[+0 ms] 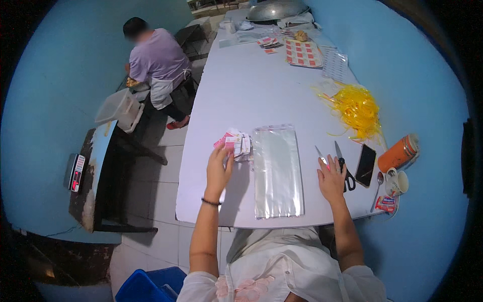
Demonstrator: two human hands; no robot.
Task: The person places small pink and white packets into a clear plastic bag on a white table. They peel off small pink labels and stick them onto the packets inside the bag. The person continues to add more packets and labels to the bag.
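White tabletop [241, 90] stretches far beyond the fingertips; its left edge runs just outside the left hand [217, 168], its near edge lies closer to the body than both hands, and a blue wall [417, 95] bounds the right side. Between the hands, the clear plastic bags [276, 171] lie flat, long axis running nearly straight away from the body. Left fingers, slightly spread, touch the near left side of the pink-and-white cards [241, 143]; whether they pinch any I cannot tell. Right hand [332, 180] fingers are somewhat spread over a slim pointed tool [322, 153], its tip angled away and leftward. Just right of them, black-handled scissors [350, 181] point away from the body.
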